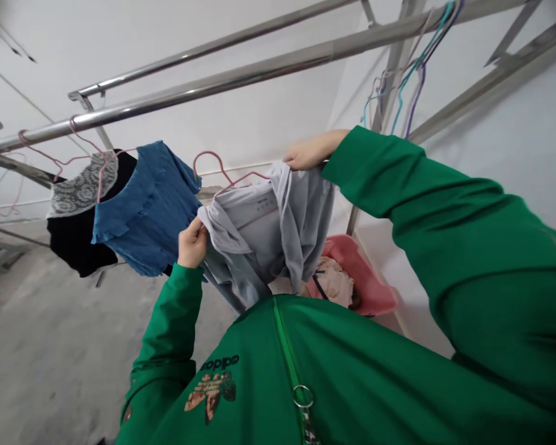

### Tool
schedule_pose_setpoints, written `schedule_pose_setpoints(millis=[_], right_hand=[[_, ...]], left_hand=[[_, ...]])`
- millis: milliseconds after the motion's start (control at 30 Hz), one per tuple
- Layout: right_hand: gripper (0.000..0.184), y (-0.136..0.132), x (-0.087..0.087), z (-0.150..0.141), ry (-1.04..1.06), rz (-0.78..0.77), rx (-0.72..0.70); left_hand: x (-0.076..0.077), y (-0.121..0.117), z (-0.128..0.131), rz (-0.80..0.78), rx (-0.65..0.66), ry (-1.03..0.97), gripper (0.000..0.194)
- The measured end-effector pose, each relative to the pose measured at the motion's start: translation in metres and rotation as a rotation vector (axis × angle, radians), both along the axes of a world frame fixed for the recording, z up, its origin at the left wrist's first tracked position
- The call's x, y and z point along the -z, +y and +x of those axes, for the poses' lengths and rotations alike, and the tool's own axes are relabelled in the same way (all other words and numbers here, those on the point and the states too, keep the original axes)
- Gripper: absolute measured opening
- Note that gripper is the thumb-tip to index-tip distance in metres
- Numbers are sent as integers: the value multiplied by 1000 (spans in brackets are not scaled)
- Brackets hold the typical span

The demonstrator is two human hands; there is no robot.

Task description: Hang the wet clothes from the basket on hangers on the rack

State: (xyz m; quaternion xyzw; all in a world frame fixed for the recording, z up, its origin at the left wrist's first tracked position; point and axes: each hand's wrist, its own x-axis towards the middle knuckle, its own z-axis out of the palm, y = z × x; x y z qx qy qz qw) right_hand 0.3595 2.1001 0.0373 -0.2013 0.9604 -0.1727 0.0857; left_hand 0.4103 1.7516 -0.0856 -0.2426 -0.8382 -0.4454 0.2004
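Left hand [192, 242] and right hand [311, 151] close fingers on a grey shirt [264, 241] under steel rails [213, 85] above concrete floor [74, 346].

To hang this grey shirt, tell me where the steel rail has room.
Free: the shiny steel rail between the pink hangers of the blue top and the coloured wire hangers. Crowded: its left end, where the blue top overlaps the black lace-trimmed top.

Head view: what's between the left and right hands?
A grey garment on a pink hanger, held by the left hand and right hand; head view.
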Motion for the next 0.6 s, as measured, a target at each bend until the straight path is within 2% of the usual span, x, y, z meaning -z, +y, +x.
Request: schedule_pose_setpoints(millis=[67,167,333,500,600], right_hand=[[51,20,4,3,-105,-16,59],[54,39,14,18,-95,-179,50],[49,39,41,38,-84,-317,8],[57,45,48,45,-200,-390,-21],[74,39,52,50,-397,-475,56]], left_hand=[[-2,-9,-1,10,-43,2,36],[-7,-17,-2,2,-81,-8,33],[-20,-21,-8,-75,-134,3,25],[-29,-21,-11,-125,-37,31,26],[-25,-16,-4,-189,62,58,26]])
